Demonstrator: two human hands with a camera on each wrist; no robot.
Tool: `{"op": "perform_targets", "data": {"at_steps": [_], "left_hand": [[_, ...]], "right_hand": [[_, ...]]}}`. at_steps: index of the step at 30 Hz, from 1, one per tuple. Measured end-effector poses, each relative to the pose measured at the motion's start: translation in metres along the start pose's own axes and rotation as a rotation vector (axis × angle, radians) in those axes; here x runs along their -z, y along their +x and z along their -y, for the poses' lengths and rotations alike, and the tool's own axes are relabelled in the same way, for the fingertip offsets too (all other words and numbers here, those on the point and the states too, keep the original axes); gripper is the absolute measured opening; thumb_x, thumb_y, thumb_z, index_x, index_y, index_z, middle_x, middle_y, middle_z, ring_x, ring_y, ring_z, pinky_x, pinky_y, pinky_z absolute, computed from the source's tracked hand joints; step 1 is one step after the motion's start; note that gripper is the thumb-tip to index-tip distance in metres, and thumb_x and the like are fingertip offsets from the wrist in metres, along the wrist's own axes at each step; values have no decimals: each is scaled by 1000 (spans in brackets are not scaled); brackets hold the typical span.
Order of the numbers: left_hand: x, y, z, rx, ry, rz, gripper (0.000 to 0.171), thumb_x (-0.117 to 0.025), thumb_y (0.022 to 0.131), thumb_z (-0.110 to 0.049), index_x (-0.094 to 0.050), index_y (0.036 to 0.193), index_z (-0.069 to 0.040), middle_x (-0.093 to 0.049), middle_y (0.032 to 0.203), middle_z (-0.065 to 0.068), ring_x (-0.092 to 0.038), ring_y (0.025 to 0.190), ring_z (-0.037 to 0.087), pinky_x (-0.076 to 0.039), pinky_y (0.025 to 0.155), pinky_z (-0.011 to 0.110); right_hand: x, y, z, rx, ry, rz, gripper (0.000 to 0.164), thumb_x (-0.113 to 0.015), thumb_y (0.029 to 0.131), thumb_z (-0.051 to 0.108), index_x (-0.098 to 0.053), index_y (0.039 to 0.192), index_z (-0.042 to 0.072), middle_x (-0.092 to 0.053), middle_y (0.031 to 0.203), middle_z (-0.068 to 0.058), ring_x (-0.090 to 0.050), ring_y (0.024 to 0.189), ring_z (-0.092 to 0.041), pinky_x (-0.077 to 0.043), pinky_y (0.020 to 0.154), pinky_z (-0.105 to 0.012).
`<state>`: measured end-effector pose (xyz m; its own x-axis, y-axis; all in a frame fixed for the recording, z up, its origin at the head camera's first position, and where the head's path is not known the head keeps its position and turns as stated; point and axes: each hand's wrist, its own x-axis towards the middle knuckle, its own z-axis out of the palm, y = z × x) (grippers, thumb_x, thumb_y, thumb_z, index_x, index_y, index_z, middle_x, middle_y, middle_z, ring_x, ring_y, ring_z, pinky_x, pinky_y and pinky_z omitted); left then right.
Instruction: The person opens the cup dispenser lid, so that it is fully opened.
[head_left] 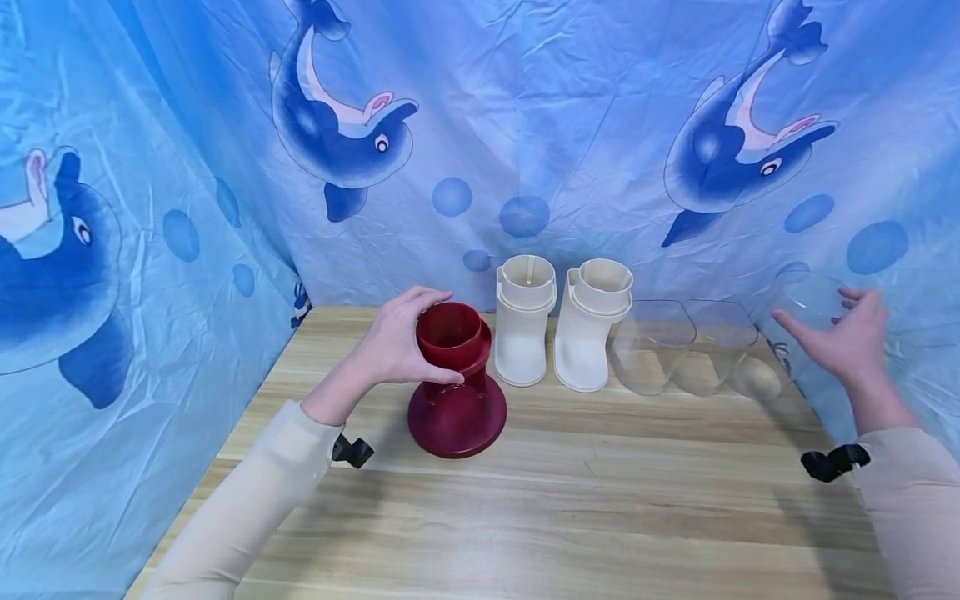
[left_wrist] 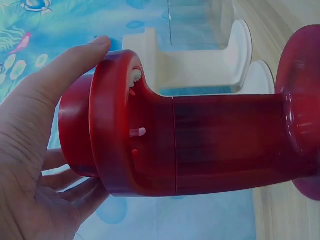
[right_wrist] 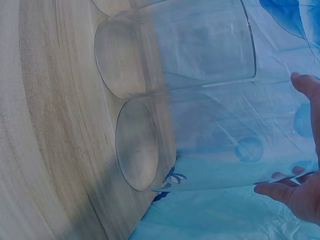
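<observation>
In the head view, my left hand grips the top of a glossy red dispenser stand, thumb along the front and fingers round the back. The stand is upright, with a round foot and a cup-like collar. The left wrist view shows its collar, with a small white toothed part inside the opening. At the right, my right hand spans the upper end of a tall clear container. The thumb is on one side and the fingers on the other, partly seen through the plastic in the right wrist view.
Two white stands of similar form, a left one and a right one, stand beside the red one. Two more clear containers stand between them and my right hand. Blue dolphin-print cloth walls the wooden table.
</observation>
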<state>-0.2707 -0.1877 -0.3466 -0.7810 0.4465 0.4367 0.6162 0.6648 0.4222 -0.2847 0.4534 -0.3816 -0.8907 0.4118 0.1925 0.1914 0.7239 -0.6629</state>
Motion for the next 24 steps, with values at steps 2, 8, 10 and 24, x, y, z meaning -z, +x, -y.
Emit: {"op": "perform_targets", "data": {"at_steps": [2,8,10,24], "left_hand": [[1,1,-1,2,7,20,110,-104,55,-50,-61,146,-5,-66,138,11,-65,122,28,-64,94,46],[5,7,-3,6,22,61,107,-103,54,-49,-64,142,-2,-66,130,12,-66,115,29,-64,91,46],[6,10,-3,2,26,71,108,-103,53,-49,-64,142,-2,-66,128,12,-66,114,30,-64,91,46],[16,28,5,33,70,169,94,-101,56,-47,-67,130,0,-62,120,12,-65,109,30,-66,84,43]], "right_hand": [[0,-1,0,1,3,-1,107,-66,96,59,-6,163,1,-12,168,-34,-35,140,-58,-39,82,-39],[1,-2,-1,3,4,-5,107,-66,96,59,-6,163,1,-13,167,-34,-36,139,-57,-38,81,-35],[1,-2,-1,4,2,-7,107,-67,96,58,-6,163,1,-13,167,-34,-36,139,-57,-38,81,-35],[0,-2,-4,24,7,-4,107,-67,97,57,-6,163,1,-12,168,-34,-36,139,-59,-38,81,-35]]}}
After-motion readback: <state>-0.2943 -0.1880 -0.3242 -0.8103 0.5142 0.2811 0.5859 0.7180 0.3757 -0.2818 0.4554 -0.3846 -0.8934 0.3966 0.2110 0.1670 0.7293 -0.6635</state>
